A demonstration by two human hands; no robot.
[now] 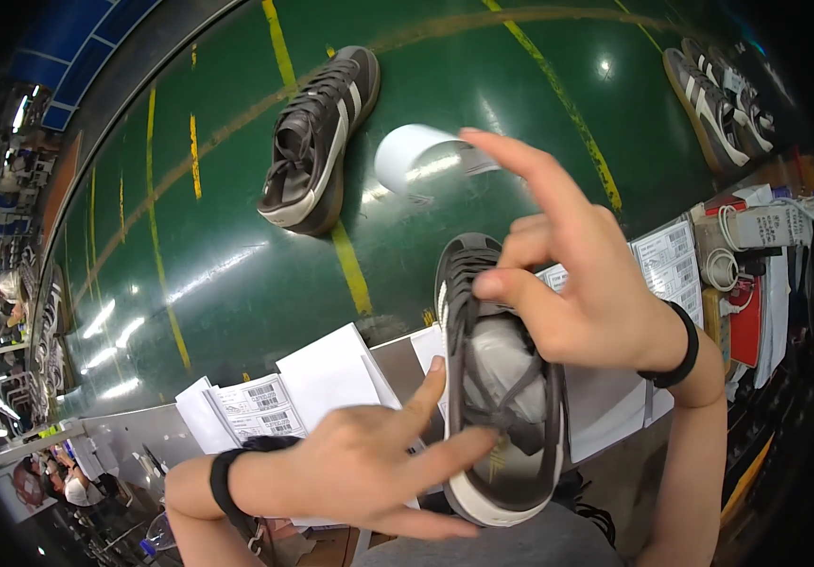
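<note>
Head view, and the shoe (502,364) is right there at lower centre, toe pointing up the frame, heel at the bottom, its opening facing us. Across its heel end comes the left hand (346,458), fingers spread, one reaching over the opening, the thumb down beside the heel; whether it truly grips, I can't tell. Over the front half, the right hand (582,283): index stretched long toward upper centre, thumb well apart from it and close to the laces (468,265), the other fingers curled. And at that index tip, a curled white strip (412,156), blurred; it looks to cling to the finger rather than sit in a pinch. So the step in hand, by my reading, is handling that strip while the shoe is kept at the ready, and the next move calls for a steady heel and a controlled fingertip, because a strip that curls could fold onto itself. Further out, a second shoe (317,142) sits at upper centre-left on the green table (227,217), more shoes (710,104) at upper right, white papers (331,373) lower left of centre, printed sheets (667,255) right of the right hand.
</note>
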